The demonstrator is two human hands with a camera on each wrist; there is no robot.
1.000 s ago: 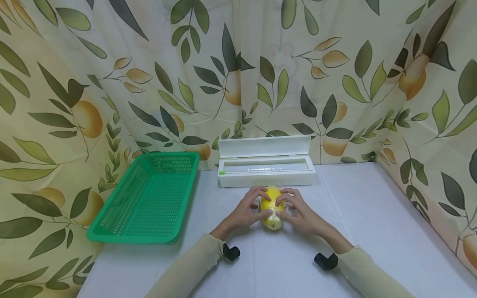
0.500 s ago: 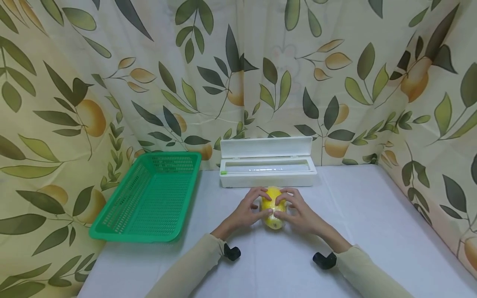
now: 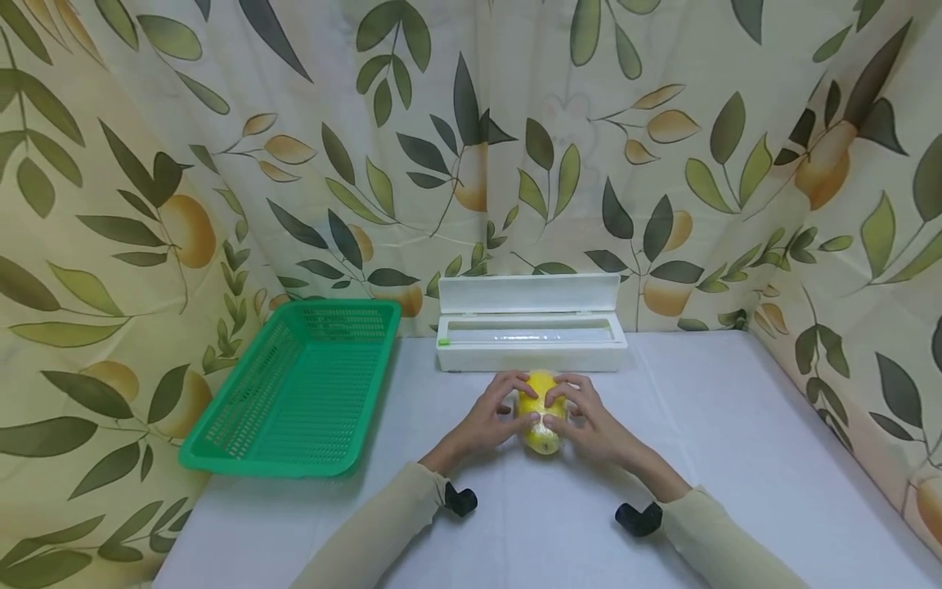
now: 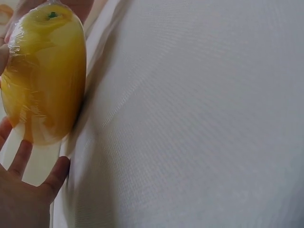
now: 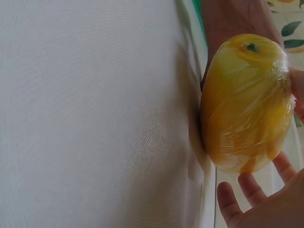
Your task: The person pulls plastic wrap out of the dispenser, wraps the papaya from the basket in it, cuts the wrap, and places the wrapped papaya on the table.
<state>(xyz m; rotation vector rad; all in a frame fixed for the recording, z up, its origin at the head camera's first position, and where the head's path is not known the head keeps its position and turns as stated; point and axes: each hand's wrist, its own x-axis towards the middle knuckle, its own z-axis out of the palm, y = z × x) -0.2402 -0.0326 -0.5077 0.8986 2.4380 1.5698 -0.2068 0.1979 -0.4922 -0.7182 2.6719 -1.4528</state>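
Both hands hold a yellow oblong fruit [image 3: 545, 442] wrapped in clear film, low over the white table. My left hand [image 3: 484, 420] grips its left side, and my right hand [image 3: 598, 422] its right. Thumbs and curled fingertips meet the wrap on top. A small green stem shows through the film on the fruit [image 4: 45, 80] in the left wrist view. Creased, shiny film covers the same fruit [image 5: 244, 109] in the right wrist view, with several fingers spread near its far end.
Just behind the hands lies a long white cling-film dispenser box [image 3: 531, 358], its lid [image 3: 530, 294] raised. A green plastic basket [image 3: 346, 421] stands to the left. White cloth [image 3: 706, 425] covers the table, and a leaf-patterned curtain [image 3: 545, 90] encloses it.
The hands stay on the wrapped fruit with scarcely any movement. The head view has shifted a little, so the scene sits slightly lower and farther right.
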